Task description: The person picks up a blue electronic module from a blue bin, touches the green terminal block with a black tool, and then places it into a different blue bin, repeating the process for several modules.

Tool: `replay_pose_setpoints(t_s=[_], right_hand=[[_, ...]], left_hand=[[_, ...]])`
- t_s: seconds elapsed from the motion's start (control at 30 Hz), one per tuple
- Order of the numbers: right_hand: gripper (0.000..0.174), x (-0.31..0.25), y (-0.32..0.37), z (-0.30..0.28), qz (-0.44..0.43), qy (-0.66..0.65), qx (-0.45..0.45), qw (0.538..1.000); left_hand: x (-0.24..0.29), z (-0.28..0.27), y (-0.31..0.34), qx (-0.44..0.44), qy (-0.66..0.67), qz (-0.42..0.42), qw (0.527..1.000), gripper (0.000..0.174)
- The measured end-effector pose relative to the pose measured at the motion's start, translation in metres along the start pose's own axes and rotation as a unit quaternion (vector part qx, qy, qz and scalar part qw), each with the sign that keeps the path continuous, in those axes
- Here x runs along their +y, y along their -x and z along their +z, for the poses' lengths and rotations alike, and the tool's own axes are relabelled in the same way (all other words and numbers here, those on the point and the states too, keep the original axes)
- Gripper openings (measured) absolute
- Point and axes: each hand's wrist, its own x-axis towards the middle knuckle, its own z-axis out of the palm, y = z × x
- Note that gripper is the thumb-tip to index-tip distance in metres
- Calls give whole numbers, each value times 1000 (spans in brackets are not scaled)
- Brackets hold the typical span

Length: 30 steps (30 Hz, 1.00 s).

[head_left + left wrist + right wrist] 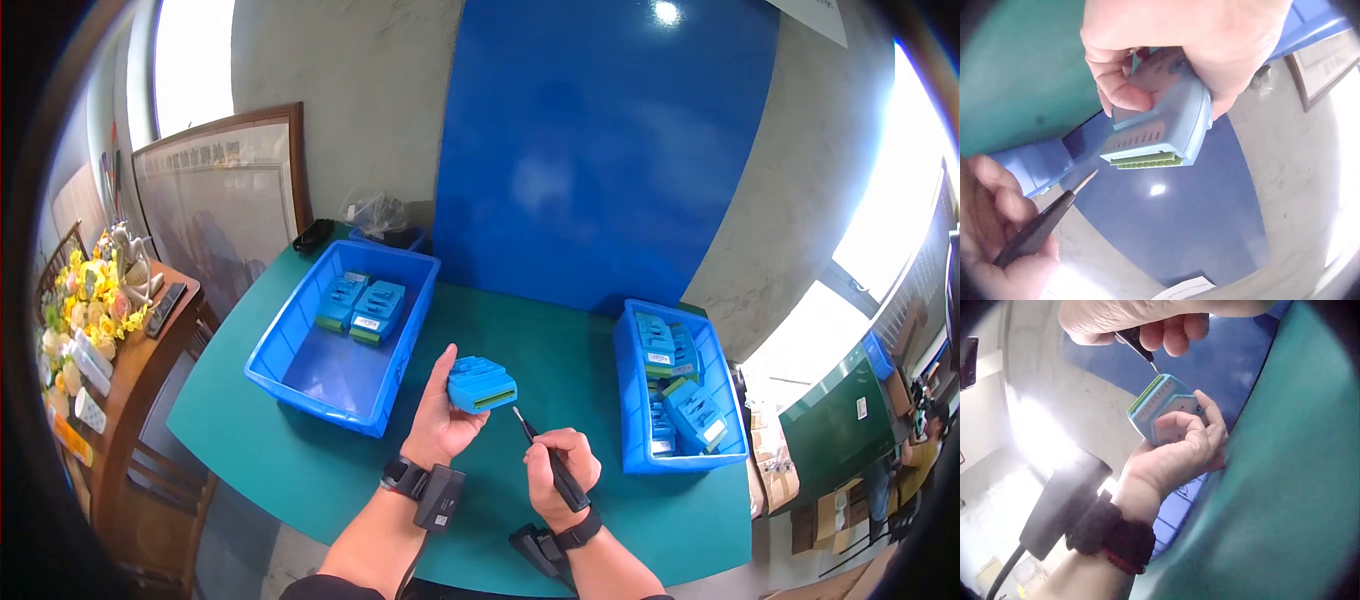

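The left hand (440,420) grips a light-blue module (482,386) above the green table, fingers and thumb round its sides. In the left wrist view a green connector strip (1147,160) runs along the module's near edge. The right hand (562,475) holds a black-handled screwdriver (566,480), its metal tip pointing at the module. In the left wrist view the tip is close to the strip's end; the right wrist view shows it at the module's corner (1163,378), and whether they touch I cannot tell.
A blue bin (265,385) with two modules stands at the left of the green table (470,540). Another blue bin (690,464) with several modules stands at the right. A blue board (600,150) is behind. Flowers (95,300) and a remote are on a wooden table at far left.
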Motion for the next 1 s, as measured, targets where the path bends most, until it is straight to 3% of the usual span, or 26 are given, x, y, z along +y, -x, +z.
replay_pose_setpoints(t_s=[0.17,0.43,0.53,1.0], right_hand=[[12,2,0,2,9,-2,14,1000],[12,4,6,6,46,-9,19,999],[6,-8,2,1,32,-17,-33,999],[9,-15,-3,-6,63,-82,-64,992]], left_hand=[[-5,8,2,29,-21,21,999,26],[-9,1,-1,-33,-80,41,995,28],[-9,3,1,-27,-96,61,993,29],[-12,-1,-1,-39,-183,85,979,39]])
